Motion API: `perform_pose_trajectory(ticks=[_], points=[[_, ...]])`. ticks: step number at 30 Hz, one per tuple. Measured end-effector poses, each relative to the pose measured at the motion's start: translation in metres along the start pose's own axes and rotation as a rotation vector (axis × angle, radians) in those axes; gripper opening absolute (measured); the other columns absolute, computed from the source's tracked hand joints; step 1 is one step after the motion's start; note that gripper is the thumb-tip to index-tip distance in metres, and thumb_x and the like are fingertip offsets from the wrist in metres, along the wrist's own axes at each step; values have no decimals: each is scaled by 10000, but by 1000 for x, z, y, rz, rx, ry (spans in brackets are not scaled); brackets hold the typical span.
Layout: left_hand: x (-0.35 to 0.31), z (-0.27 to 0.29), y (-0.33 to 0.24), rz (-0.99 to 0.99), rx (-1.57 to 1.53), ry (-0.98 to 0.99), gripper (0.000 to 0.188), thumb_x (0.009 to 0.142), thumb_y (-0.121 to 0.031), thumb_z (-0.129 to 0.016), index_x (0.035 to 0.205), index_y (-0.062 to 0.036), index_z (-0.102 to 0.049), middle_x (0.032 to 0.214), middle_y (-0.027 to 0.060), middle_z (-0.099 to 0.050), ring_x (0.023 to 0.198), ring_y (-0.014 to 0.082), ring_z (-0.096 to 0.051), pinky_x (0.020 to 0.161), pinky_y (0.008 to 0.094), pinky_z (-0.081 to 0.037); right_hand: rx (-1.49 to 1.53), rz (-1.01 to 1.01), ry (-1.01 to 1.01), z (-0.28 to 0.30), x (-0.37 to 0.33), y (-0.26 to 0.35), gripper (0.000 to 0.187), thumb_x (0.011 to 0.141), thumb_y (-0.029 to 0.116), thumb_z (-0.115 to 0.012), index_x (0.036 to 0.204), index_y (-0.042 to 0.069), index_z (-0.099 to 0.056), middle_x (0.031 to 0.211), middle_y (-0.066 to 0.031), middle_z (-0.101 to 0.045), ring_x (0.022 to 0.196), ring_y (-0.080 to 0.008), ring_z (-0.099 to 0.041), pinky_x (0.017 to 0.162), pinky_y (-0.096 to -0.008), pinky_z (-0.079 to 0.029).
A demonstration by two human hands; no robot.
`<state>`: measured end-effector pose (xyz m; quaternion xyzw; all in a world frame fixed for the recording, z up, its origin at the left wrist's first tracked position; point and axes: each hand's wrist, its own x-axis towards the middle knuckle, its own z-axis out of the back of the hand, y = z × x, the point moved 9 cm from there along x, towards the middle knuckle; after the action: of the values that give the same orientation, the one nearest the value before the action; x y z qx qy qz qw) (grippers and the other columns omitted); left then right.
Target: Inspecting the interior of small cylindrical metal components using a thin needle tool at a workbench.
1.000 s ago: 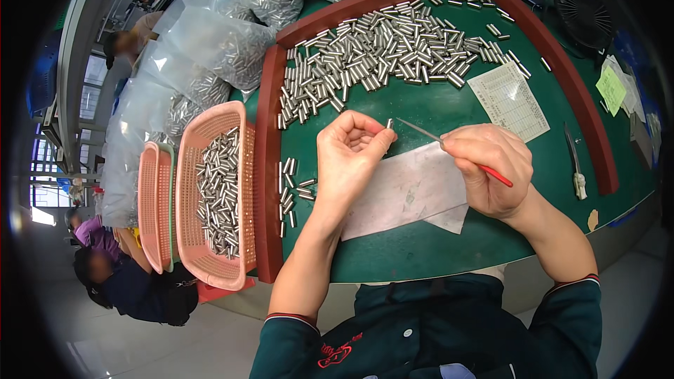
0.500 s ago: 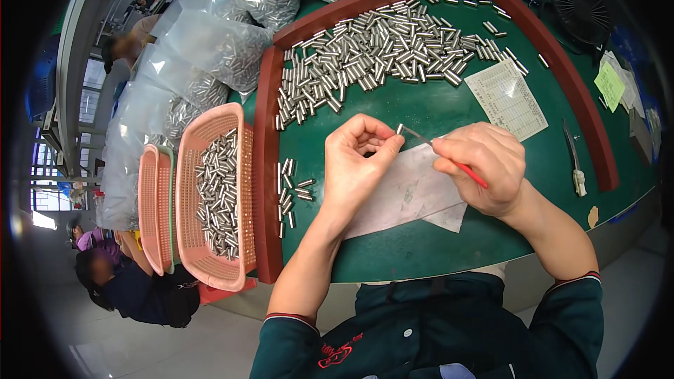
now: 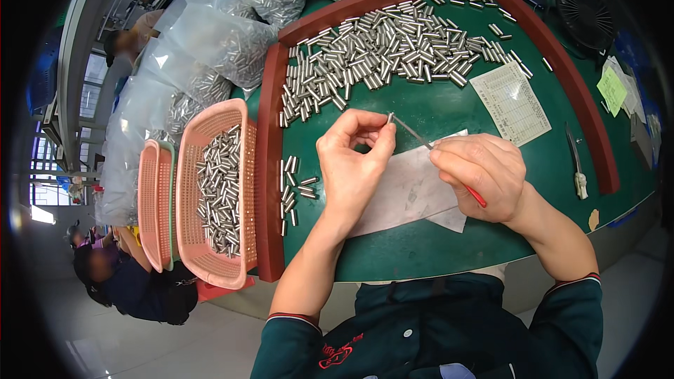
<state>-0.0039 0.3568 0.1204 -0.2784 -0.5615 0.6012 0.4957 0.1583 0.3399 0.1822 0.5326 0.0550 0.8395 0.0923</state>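
My left hand [image 3: 358, 158] pinches a small metal pin [image 3: 390, 118] between thumb and forefinger, most of it hidden by the fingers. In my right hand [image 3: 484, 172] is a thin needle file [image 3: 414, 132] with a red handle [image 3: 475, 196]; its tip reaches up beside the pin. Whether the tip touches the pin, I cannot tell. Beneath both hands lies a stained white cloth or paper [image 3: 404, 193] on the green table [image 3: 337, 253]. A large heap of short metal pins [image 3: 393, 42] spreads beyond my hands, and several loose pins [image 3: 290, 189] lie left of my left wrist.
Dark red rails [image 3: 271, 168] border the work area. Left stands a pink basket [image 3: 188, 210] of pins, beside another pink basket [image 3: 151, 210]. Plastic bags of pins [image 3: 242, 49] line the far left. Rightward lie a printed sheet [image 3: 512, 102], a tweezers-like tool [image 3: 576, 168] and a fan [image 3: 584, 14]. People sit at left.
My left hand has shifted slightly left and up with the pin, which now points more upright. The file's tip has moved left with it, and the view has shifted slightly.
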Motion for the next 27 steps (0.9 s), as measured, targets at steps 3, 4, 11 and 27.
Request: perform_pose_trajectory(ticks=[3,4,11,27], points=[[-4,-1,-10,-94,47,-24,62,721,7,-632,767,36,-601,656,45,-605,571,59,-527,543,198,-440,50,-29,-19,6,0,-2,196,686,104,-689,812,12,-570,662,-72,-583,563,-189,-588,461,-248,-440],[-5,-3,-12,-110,66,-16,55,714,12,-629,760,31,-607,652,48,-607,568,69,-535,541,204,-441,53,-25,-19,7,1,-1,196,686,104,-689,812,12,-570,662,-72,-583,563,-189,-588,461,-248,-440],[0,4,-6,-132,185,-67,40,710,11,-627,740,27,-605,634,41,-598,559,75,-537,534,205,-442,33,4,-22,13,3,10,197,705,128,-693,805,17,-565,665,-63,-578,568,-181,-591,473,-251,-455],[-11,-30,46,651,-861,294,126,852,-96,-553,944,-12,-533,804,95,-603,688,120,-552,670,229,-474,79,-86,-48,17,2,-11,165,730,73,-653,852,31,-550,733,-82,-598,622,-212,-604,494,-260,-448]])
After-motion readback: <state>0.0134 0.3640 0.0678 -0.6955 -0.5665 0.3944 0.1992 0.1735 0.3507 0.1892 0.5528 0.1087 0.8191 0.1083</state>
